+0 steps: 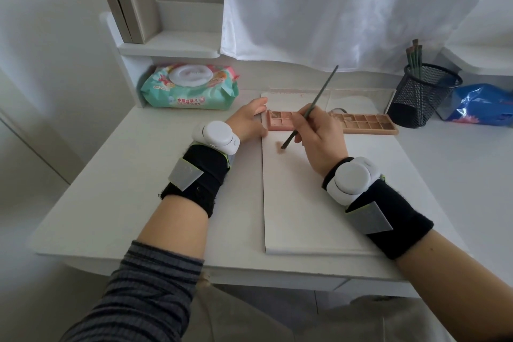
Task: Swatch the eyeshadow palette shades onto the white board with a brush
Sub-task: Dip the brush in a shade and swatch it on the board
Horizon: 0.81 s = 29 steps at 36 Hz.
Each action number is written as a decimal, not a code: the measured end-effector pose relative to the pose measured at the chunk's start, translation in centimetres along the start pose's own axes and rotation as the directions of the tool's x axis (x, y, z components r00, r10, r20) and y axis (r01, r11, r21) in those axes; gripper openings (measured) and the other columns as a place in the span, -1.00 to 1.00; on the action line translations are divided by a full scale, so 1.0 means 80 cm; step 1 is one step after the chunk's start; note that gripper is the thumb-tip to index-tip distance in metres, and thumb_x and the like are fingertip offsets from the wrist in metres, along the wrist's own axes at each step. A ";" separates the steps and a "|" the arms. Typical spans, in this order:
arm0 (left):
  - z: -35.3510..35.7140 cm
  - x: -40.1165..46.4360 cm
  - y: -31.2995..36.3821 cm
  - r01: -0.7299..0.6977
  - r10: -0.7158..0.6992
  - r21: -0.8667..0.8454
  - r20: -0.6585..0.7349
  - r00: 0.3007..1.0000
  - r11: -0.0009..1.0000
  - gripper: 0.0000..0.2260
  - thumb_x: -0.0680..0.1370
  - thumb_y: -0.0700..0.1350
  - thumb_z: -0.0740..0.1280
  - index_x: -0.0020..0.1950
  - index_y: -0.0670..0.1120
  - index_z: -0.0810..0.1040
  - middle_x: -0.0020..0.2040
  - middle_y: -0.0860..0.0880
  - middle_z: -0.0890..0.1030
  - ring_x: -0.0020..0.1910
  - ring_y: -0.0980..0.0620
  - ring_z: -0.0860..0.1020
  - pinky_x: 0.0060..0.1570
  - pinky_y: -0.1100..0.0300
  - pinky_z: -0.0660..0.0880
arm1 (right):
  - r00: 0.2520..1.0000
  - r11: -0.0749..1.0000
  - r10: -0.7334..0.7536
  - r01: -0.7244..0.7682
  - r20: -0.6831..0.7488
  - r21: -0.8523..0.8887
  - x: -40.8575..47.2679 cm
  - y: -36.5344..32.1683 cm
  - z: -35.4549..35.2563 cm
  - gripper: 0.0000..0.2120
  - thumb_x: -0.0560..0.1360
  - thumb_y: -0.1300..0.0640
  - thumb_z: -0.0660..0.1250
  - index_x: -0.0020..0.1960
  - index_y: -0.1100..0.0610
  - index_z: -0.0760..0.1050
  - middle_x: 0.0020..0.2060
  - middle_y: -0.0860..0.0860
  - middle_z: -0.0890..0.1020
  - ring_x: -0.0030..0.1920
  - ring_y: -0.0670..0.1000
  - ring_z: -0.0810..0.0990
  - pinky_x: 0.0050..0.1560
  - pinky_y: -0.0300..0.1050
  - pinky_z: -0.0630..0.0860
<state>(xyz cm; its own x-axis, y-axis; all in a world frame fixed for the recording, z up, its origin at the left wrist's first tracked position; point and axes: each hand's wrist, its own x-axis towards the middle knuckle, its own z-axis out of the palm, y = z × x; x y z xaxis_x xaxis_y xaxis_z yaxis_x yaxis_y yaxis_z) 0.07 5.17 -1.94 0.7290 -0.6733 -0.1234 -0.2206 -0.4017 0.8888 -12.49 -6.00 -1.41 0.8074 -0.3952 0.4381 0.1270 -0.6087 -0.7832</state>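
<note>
Right hand [319,137] is gripping a brush [308,111], its tip touching the white board [299,203] on the desk [133,175].
From the head view, that hand is hiding the middle of the eyeshadow palette [369,123] lying across the board's far end. The left hand [248,122] is resting relaxed at the board's left edge, fingertips partly hidden. The wipes pack [191,87] lettering is too small to read.

Palette [363,121] on board's [305,203] far end, wipes pack [190,86] left behind, mesh cup [424,94] right of palette.
</note>
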 end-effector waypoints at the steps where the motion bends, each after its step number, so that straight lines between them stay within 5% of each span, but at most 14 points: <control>1: 0.000 0.000 0.000 0.001 -0.001 0.001 -0.002 1.000 1.000 -0.30 0.44 -0.45 0.27 0.51 -0.13 0.10 0.48 -0.16 0.25 0.46 0.01 0.24 0.32 0.16 0.28 | 1.000 1.000 0.008 -0.008 -0.009 0.011 0.001 0.000 0.001 -0.82 0.57 0.17 0.21 -0.21 0.09 0.40 -0.46 -0.04 0.50 -0.35 0.03 0.50 -0.21 -0.05 0.43; 11: -0.001 0.000 -0.001 0.006 -0.006 0.003 -0.002 1.000 1.000 -0.30 0.44 -0.44 0.27 0.52 -0.13 0.10 0.48 -0.15 0.25 0.45 0.02 0.24 0.32 0.20 0.26 | 0.999 1.000 0.003 -0.002 0.047 -0.010 0.000 0.002 0.000 -0.78 0.56 0.14 0.19 -0.19 0.24 0.44 -0.50 -0.02 0.47 -0.40 0.01 0.42 -0.24 -0.04 0.36; 16: 0.000 0.000 0.000 0.006 -0.006 0.013 0.000 1.000 1.000 -0.31 0.45 -0.44 0.26 0.52 -0.13 0.09 0.48 -0.16 0.25 0.46 0.00 0.24 0.33 0.21 0.24 | 1.000 1.000 0.010 -0.010 -0.001 0.022 0.001 0.000 0.001 -0.78 0.57 0.18 0.21 -0.25 0.01 0.37 -0.47 -0.05 0.49 -0.41 -0.11 0.44 -0.23 -0.10 0.41; 18: 0.001 0.000 0.000 0.005 -0.005 0.006 -0.004 1.000 1.000 -0.31 0.45 -0.44 0.26 0.52 -0.13 0.09 0.48 -0.16 0.25 0.46 0.01 0.23 0.30 0.23 0.24 | 0.999 0.999 0.035 -0.035 0.017 0.006 0.002 0.000 0.003 -0.83 0.57 0.18 0.20 -0.20 0.07 0.40 -0.44 -0.06 0.50 -0.40 -0.14 0.46 -0.18 -0.08 0.45; 22: 0.000 0.000 -0.001 0.004 -0.004 0.003 -0.003 1.000 1.000 -0.30 0.45 -0.44 0.27 0.52 -0.13 0.09 0.48 -0.16 0.25 0.46 0.01 0.23 0.31 0.23 0.24 | 0.998 0.999 0.049 -0.049 0.037 -0.006 0.002 0.003 0.003 -0.86 0.57 0.17 0.20 -0.16 0.15 0.42 -0.46 -0.06 0.50 -0.36 -0.01 0.48 -0.16 -0.01 0.45; 29: 0.000 0.001 -0.001 0.008 -0.008 0.005 0.000 1.000 1.000 -0.29 0.43 -0.45 0.26 0.51 -0.14 0.09 0.48 -0.16 0.25 0.46 0.00 0.23 0.38 0.14 0.25 | 1.000 1.000 -0.003 0.002 0.009 0.030 0.000 0.002 0.001 -0.81 0.56 0.17 0.21 -0.22 0.14 0.41 -0.50 -0.04 0.46 -0.41 -0.06 0.42 -0.28 -0.18 0.35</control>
<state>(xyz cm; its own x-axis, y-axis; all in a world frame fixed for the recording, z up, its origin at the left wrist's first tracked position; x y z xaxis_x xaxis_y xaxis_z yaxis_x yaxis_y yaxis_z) 0.14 5.19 -2.03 0.7307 -0.6701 -0.1305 -0.2178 -0.4100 0.8857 -12.44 -6.07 -1.57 0.8121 -0.3876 0.4362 0.1464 -0.5883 -0.7953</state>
